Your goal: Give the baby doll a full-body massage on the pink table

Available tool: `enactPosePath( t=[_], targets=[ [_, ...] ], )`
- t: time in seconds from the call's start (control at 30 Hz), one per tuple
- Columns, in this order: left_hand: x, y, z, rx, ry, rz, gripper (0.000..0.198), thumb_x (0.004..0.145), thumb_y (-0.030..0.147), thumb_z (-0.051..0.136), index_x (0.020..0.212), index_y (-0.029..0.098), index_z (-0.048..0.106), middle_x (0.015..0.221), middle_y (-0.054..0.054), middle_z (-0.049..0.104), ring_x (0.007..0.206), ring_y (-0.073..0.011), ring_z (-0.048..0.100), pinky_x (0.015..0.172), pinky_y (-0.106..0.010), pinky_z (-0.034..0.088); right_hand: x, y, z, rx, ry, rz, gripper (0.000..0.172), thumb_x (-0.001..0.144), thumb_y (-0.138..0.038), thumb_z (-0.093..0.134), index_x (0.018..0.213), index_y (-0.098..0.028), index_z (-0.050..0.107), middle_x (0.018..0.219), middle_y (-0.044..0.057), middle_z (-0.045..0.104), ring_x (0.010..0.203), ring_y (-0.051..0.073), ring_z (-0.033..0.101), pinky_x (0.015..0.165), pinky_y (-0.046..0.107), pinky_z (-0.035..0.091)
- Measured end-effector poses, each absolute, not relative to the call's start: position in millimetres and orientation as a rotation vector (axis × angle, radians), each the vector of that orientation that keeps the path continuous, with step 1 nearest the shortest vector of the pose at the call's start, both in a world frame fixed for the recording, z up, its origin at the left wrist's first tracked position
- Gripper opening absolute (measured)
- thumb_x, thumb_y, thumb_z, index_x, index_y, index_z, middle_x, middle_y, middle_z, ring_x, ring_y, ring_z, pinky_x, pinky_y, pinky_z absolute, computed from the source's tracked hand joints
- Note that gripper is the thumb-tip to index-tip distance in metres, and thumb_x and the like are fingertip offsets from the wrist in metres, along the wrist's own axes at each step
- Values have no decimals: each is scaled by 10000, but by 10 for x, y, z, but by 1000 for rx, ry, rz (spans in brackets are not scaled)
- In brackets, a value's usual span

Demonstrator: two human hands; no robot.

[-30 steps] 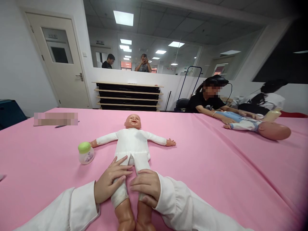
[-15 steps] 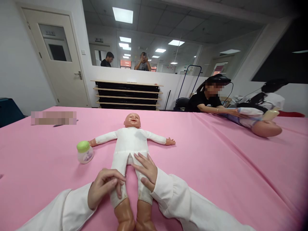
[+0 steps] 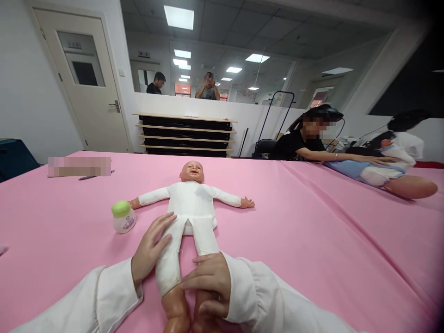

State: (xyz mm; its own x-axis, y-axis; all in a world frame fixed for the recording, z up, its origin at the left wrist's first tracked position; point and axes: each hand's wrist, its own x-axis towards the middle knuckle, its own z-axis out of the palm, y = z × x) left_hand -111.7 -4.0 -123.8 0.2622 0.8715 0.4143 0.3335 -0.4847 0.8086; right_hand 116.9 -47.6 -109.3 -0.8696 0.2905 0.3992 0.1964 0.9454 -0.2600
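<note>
A baby doll (image 3: 191,201) with a white cloth body lies on its back, arms spread and legs towards me. My left hand (image 3: 151,247) rests on its upper leg at the left, fingers stretched out towards the hip. Over the other leg, around the knee, lies my right hand (image 3: 210,280), its fingers loosely bent and reaching across the gap between the legs; the thumb sits apart, lower down. Part of that lower leg is hidden under the hand. Beside the doll's hand at the left stands a jar (image 3: 124,217) with a green lid.
Pink cloth (image 3: 294,240) covers the table. A pen-like dark object (image 3: 90,176) lies by a blurred patch at the far left. At the right a co-worker (image 3: 308,138) leans over another doll (image 3: 411,185); a second person (image 3: 405,134) is beside them. Low shelving (image 3: 187,136) stands behind.
My left hand has slid up from the doll's lower leg to its upper thigh and straightened. My right hand has moved down from the thigh to around the knee. The co-worker's doll has shifted right.
</note>
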Motion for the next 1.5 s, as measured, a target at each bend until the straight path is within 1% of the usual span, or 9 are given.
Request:
enactPosePath(
  t=[0.2,0.4,0.67,0.83,0.93,1.03,1.13,1.2,1.5],
  targets=[
    [-1056,-127,-1254,2395,1065,802,484,899,387,381,1370,298,312,1471,-37,247,1369,-268,138,1084,-573,101,1227,-387,-1049,-557,-2404,178,417,915,-400,365,1258,-173,432,1303,91,472,1238,119,410,1104,312,216],
    [-1012,-284,-1201,2452,836,669,334,912,286,372,1186,318,560,1203,-3,598,1327,-237,276,1093,-571,101,1362,-108,-1170,-917,-2396,177,604,923,-525,202,1405,-164,248,1457,129,200,1372,204,130,1103,486,115],
    [-1020,-436,-1086,2035,578,939,281,889,301,426,1020,225,663,795,-49,720,781,-177,668,876,-368,484,1336,-107,-1178,-921,-2550,283,496,895,-498,326,1289,-232,468,1462,71,203,1378,249,32,1058,588,68],
    [-1074,-361,-1044,1518,452,940,314,867,389,463,908,140,651,621,-62,681,493,-169,636,465,-247,484,1384,-320,-1112,-640,-2570,486,289,867,-344,430,1014,-252,661,1103,29,626,1296,216,332,1100,511,-34],
    [-1045,-196,-925,1419,617,1069,328,860,407,461,823,125,625,525,-20,625,398,-133,573,421,-226,435,1406,-274,-1040,-618,-2364,878,339,868,-402,463,1070,-183,625,811,41,693,872,165,655,1003,407,390],
    [-888,88,-757,1506,920,1300,309,858,389,440,826,130,605,583,-28,643,538,-155,618,522,-253,477,1294,35,-905,-903,-2117,866,399,877,-427,426,1037,-115,616,650,44,669,528,139,636,542,248,536],
    [-642,441,-687,1879,1175,1387,335,883,306,324,988,132,591,978,-98,675,929,-185,631,779,-307,504,1062,493,-804,-1154,-2021,508,294,848,-249,458,1064,-111,602,1044,107,639,983,172,610,897,325,486],
    [-489,656,-729,2023,1188,1298,349,829,201,385,1124,137,561,1218,-102,578,1164,-185,501,1013,-350,363,918,763,-808,-1238,-2051,450,410,750,-101,523,1159,-106,554,1245,122,522,1200,200,459,1064,372,328],
    [-451,1130,-999,2291,1309,789,483,909,414,290,1355,236,345,1460,-56,276,1363,-269,167,1060,-589,99,906,1093,-962,-1575,-2193,393,580,846,-269,481,1388,-181,296,1455,69,223,1362,204,166,1105,522,85]
  ],
)
